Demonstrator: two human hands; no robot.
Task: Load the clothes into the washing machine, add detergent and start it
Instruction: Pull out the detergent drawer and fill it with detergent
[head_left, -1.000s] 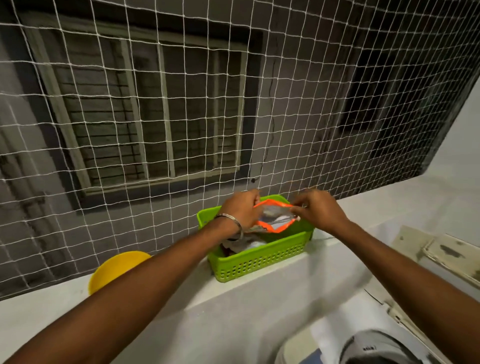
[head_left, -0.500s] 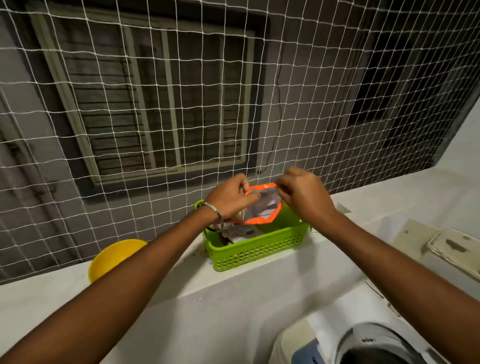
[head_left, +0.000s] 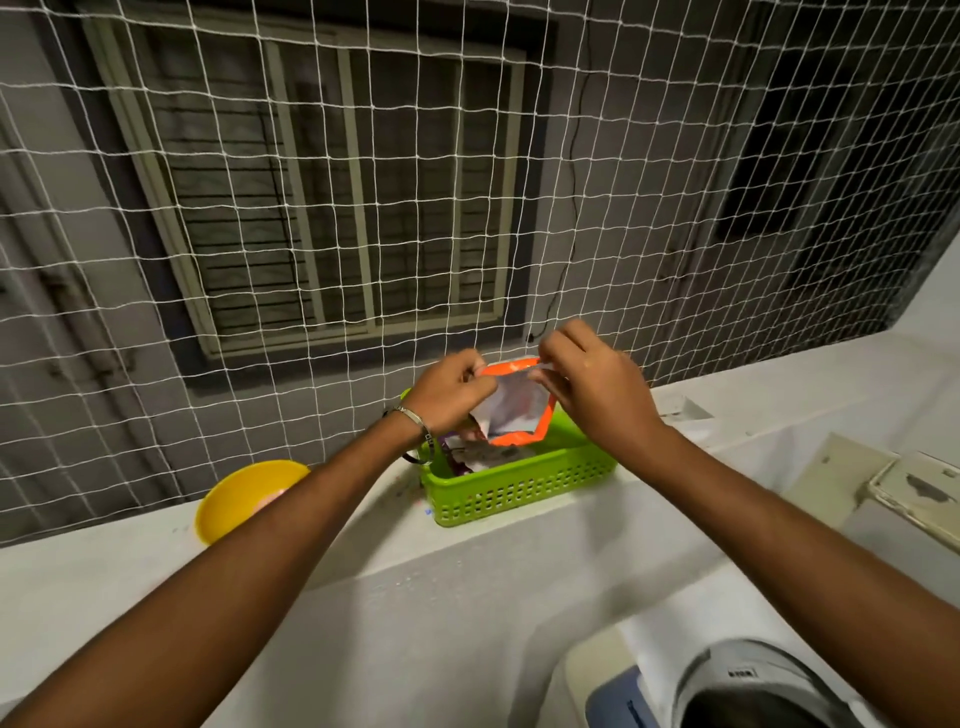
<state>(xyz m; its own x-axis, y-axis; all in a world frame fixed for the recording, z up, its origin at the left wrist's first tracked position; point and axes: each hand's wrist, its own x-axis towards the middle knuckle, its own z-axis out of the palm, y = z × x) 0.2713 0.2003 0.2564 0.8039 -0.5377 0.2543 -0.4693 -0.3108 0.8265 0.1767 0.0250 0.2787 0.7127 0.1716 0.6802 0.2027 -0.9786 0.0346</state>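
White ledge (head_left: 363, 587) under netting: both my left hand (head_left: 449, 392) and right hand (head_left: 592, 384) pinch the orange-edged foil detergent sachet (head_left: 517, 408) above its green plastic basket (head_left: 519, 491), probably to tear it open.

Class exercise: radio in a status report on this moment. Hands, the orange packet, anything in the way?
Left hand and right hand both pinch orange detergent packet at its top, above green basket. Opened or not: cannot tell. Nothing blocking.

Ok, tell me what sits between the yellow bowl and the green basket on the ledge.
In the head view, nothing stands there: bare white ledge separates the yellow bowl from the green basket, and the left forearm crosses above it.
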